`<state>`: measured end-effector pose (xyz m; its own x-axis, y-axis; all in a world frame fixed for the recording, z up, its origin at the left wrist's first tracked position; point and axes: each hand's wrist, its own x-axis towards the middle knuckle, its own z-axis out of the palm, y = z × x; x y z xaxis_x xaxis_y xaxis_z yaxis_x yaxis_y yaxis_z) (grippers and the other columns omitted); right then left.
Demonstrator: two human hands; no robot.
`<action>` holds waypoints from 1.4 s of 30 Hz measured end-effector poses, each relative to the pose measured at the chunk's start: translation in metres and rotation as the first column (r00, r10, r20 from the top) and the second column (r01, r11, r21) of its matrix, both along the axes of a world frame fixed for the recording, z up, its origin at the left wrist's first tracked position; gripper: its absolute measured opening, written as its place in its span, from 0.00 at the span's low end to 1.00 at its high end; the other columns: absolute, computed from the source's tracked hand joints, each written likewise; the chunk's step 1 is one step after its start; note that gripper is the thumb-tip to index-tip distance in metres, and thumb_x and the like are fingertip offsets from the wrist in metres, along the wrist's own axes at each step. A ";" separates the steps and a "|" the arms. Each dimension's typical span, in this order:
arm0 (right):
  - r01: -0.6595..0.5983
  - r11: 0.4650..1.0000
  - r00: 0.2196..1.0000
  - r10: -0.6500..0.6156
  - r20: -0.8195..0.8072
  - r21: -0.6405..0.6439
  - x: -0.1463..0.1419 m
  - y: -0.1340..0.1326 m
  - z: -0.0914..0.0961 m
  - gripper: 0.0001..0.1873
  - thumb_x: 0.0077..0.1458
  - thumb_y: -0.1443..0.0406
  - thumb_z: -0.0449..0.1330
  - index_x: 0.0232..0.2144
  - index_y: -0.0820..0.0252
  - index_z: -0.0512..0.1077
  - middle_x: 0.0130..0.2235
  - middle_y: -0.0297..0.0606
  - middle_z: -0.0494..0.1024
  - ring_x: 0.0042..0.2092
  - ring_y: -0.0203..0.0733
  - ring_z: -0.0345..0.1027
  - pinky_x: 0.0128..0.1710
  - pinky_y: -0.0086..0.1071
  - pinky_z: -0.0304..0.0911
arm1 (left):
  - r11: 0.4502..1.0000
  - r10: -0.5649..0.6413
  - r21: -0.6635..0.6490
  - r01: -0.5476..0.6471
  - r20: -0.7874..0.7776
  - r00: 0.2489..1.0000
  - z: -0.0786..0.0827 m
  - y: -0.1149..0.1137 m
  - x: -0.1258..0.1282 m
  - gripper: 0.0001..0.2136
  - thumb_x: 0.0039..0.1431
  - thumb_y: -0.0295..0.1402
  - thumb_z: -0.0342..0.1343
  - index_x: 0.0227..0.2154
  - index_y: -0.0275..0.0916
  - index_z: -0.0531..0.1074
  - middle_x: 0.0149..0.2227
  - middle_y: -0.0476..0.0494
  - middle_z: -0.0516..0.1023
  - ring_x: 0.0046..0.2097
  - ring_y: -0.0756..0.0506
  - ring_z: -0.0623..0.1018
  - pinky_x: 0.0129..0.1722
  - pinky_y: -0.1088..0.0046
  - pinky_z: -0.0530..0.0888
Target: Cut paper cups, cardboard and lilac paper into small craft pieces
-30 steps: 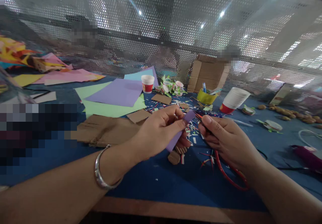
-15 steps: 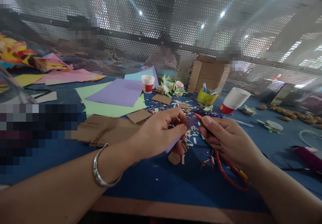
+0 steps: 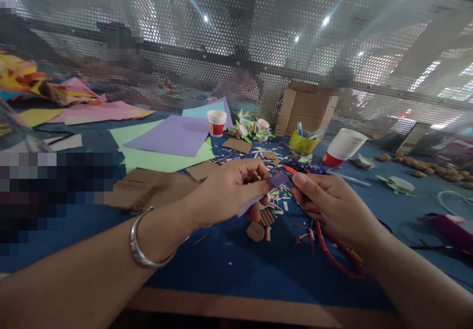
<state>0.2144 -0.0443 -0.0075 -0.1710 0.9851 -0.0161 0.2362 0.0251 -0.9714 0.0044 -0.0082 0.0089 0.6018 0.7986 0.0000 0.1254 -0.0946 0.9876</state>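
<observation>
A purple paper strip (image 3: pixel 279 179) is pinched between the thumb and fingers of my left hand (image 3: pixel 236 191). My right hand (image 3: pixel 325 198) is closed on a small orange-red piece (image 3: pixel 290 170), whose pointed end shows past the thumb; its exact kind is unclear. The two hands face each other above the table, the red tip close to the strip but apart from it. Below lie paper scraps (image 3: pixel 283 196) and small cardboard pieces (image 3: pixel 255 231). A red loop (image 3: pixel 322 245) lies under my right hand.
Purple (image 3: pixel 170 134) and green paper sheets (image 3: pixel 166 161) lie left of a paper cup (image 3: pixel 217 123). Flat cardboard (image 3: pixel 155 191) rests near my left forearm. Stacked cups (image 3: pixel 343 148), a yellow holder (image 3: pixel 303 143) and walnut-like lumps (image 3: pixel 424 166) stand farther back. A perforated screen rises behind.
My left hand has drawn slightly left and away from my right hand with the purple strip. A gap now shows between the strip and the red tip.
</observation>
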 end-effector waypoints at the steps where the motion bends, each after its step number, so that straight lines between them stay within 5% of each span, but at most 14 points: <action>1: 0.001 1.000 1.000 -0.001 0.002 -0.001 0.000 0.000 0.000 0.30 0.60 0.42 0.57 0.21 0.59 0.63 0.18 0.23 0.49 0.20 0.27 0.39 0.17 0.25 0.33 | 1.000 0.003 -0.005 -0.003 -0.004 1.000 0.000 0.001 0.000 0.08 0.63 0.35 0.58 0.32 0.38 0.68 0.26 0.54 0.75 0.20 0.57 0.74 0.20 0.84 0.66; 24: 0.009 0.995 0.981 -0.027 0.193 0.096 0.004 -0.001 0.006 0.31 0.60 0.42 0.57 0.19 0.59 0.62 0.19 0.26 0.51 0.21 0.29 0.40 0.17 0.27 0.36 | 0.970 0.069 0.240 -0.037 -0.128 0.989 0.007 0.017 -0.015 0.09 0.57 0.36 0.60 0.26 0.37 0.77 0.21 0.50 0.73 0.22 0.54 0.63 0.20 0.76 0.56; 31: 0.106 0.994 0.991 -0.103 -0.080 0.037 0.003 0.002 0.003 0.29 0.55 0.40 0.61 0.23 0.59 0.66 0.18 0.22 0.49 0.20 0.27 0.37 0.18 0.27 0.34 | 0.977 0.070 0.211 -0.037 -0.155 0.985 0.004 0.013 -0.013 0.10 0.57 0.38 0.61 0.26 0.36 0.77 0.21 0.51 0.72 0.23 0.54 0.63 0.22 0.76 0.56; 34: 0.050 0.994 0.998 -0.046 -0.043 0.092 0.000 0.001 0.003 0.26 0.52 0.43 0.66 0.25 0.60 0.69 0.19 0.23 0.53 0.20 0.28 0.39 0.18 0.26 0.36 | 0.982 0.020 0.189 0.005 -0.131 0.991 0.002 0.012 -0.010 0.09 0.57 0.35 0.60 0.27 0.36 0.78 0.24 0.50 0.75 0.26 0.53 0.68 0.26 0.76 0.61; 39: -0.037 0.996 0.995 0.029 0.092 0.081 -0.006 -0.001 0.001 0.18 0.49 0.52 0.71 0.28 0.60 0.74 0.26 0.31 0.69 0.26 0.33 0.57 0.25 0.28 0.53 | 0.978 -0.074 0.186 0.099 -0.136 0.988 0.002 0.010 -0.009 0.08 0.57 0.31 0.59 0.24 0.36 0.76 0.23 0.50 0.74 0.25 0.53 0.68 0.26 0.76 0.62; 42: -0.014 0.992 0.998 0.006 0.064 0.122 -0.005 -0.001 0.000 0.17 0.51 0.52 0.70 0.29 0.60 0.75 0.26 0.31 0.68 0.26 0.33 0.56 0.24 0.28 0.52 | 0.995 -0.087 0.039 0.088 -0.013 0.996 0.003 0.009 -0.010 0.06 0.58 0.33 0.61 0.32 0.36 0.78 0.27 0.50 0.76 0.27 0.53 0.70 0.28 0.77 0.65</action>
